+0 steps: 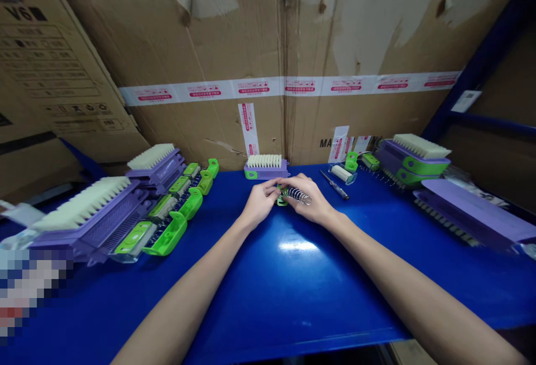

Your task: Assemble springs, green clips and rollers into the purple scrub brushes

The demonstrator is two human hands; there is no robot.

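Close together over the middle of the blue table, my two hands meet at a small green plastic part (pixel 281 201). My left hand (pixel 257 206) is closed, its fingertips pinching the part from the left. A shiny metal coil spring (pixel 302 197) extends to the right from the green part, under the curled fingers of my right hand (pixel 315 202), which is closed around it. Fingers hide much of the green part and the spring's left end. Just behind my hands stands a purple brush (pixel 268 173) with pale bristles facing up.
Purple brushes (pixel 90 200), green end pieces (pixel 170 235) and metal springs line the left side. To the right are a dark pen-like tool (pixel 335 185), a clear-wrapped white piece (pixel 342 173), stacked brushes (pixel 422 158) and a bristles-down brush (pixel 473 209). Cardboard (pixel 201 41) walls the back.
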